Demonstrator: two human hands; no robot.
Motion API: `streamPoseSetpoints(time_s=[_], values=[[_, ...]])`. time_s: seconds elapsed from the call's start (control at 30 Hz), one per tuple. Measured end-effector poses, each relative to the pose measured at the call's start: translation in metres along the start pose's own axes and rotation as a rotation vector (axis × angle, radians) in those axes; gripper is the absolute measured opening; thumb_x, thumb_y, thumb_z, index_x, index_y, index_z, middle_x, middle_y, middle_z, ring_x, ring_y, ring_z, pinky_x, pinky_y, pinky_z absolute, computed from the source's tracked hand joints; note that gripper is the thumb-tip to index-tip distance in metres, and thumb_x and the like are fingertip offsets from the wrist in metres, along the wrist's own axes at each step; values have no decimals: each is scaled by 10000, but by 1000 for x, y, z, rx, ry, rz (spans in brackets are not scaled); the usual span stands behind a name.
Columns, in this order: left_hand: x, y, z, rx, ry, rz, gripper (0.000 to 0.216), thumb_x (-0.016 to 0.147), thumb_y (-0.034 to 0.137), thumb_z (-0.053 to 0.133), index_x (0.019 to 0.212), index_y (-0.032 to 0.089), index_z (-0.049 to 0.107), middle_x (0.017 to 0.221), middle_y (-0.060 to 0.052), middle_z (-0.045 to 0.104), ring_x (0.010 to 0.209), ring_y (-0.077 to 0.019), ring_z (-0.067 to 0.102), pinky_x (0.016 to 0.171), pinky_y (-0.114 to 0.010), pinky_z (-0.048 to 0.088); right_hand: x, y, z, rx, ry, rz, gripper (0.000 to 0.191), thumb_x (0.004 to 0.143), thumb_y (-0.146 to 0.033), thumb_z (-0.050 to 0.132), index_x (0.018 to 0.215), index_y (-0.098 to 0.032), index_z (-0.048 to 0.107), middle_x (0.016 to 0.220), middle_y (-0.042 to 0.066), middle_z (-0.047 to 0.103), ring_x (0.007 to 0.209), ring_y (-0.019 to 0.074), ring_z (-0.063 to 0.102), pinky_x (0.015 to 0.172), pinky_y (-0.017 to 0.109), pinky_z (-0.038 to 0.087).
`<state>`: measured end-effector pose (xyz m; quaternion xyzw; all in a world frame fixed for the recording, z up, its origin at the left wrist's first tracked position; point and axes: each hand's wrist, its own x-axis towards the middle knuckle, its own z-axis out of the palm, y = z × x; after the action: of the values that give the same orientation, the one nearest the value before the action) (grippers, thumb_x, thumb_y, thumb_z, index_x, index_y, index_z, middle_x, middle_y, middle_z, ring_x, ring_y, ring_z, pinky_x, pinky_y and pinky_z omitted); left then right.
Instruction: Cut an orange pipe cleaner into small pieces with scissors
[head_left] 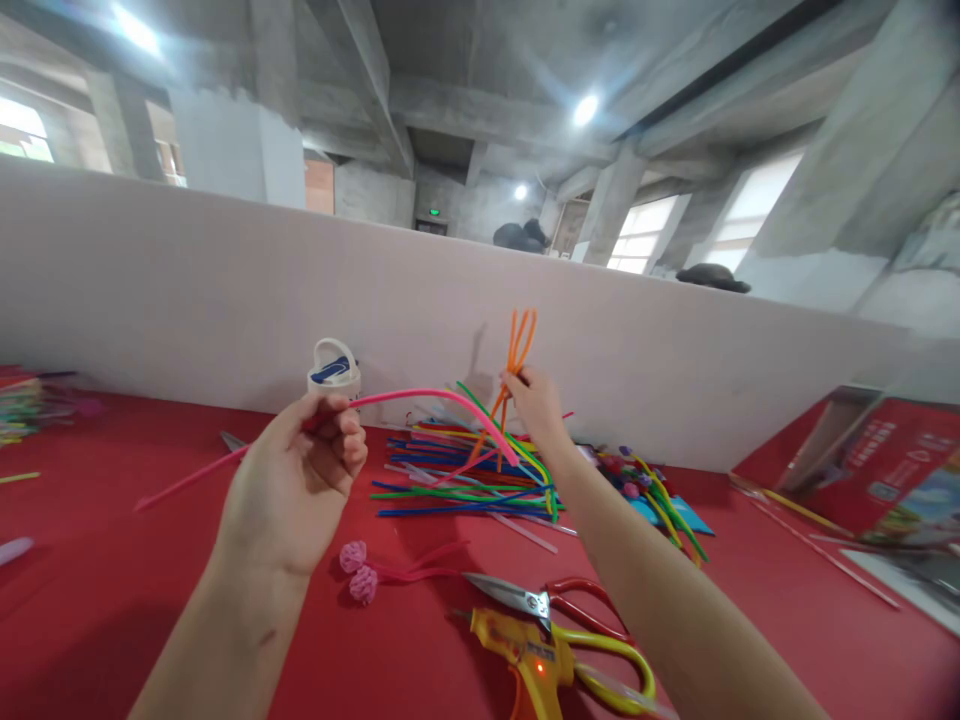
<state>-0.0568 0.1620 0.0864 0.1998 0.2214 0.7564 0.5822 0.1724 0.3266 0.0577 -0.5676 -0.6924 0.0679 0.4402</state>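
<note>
My left hand (300,480) is raised above the red table (90,580), its fingers closed on a long pink pipe cleaner (427,398) that arcs to the right. Farther back, my right hand (534,402) pinches a bunch of orange pipe cleaners (517,345) that stand upright from its fingers. Below both hands lies a loose pile of coloured pipe cleaners (465,480). Two small pink coiled shapes (358,572) with pink stems rest on the table near my left wrist.
Red-handled scissors (555,600) and a yellow glue gun (540,665) with a lit orange light lie at the front. A white tub (334,370) stands by the white partition wall (187,290). A red box (892,470) lies at the right, more craft pieces (652,480) beside the pile.
</note>
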Motion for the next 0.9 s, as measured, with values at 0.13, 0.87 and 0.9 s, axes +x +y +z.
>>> streamPoseSetpoints(time_s=[0.13, 0.87, 0.9], values=[[7, -14, -4, 156, -33, -114, 301, 848, 88, 397, 640, 100, 614, 516, -20, 553, 440, -78, 527, 399, -142, 438, 8, -11, -30, 187, 214, -6, 263, 896, -361, 494, 1020, -141, 563, 910, 26, 608, 712, 117, 591, 629, 292, 507], [15, -53, -16, 261, 39, -163, 149, 679, 20, 513, 602, 114, 598, 570, -53, 639, 446, -92, 566, 445, -166, 460, -76, -57, -32, -177, -504, -189, 204, 865, -333, 532, 825, -145, 603, 723, -23, 591, 632, 103, 550, 614, 268, 455], [18, -51, -19, 238, 99, -116, 160, 676, 11, 501, 595, 117, 591, 565, -43, 634, 430, -75, 549, 436, -148, 449, -71, -53, -34, -208, -506, -169, 210, 871, -342, 530, 874, -144, 599, 804, -1, 610, 694, 117, 573, 663, 302, 477]])
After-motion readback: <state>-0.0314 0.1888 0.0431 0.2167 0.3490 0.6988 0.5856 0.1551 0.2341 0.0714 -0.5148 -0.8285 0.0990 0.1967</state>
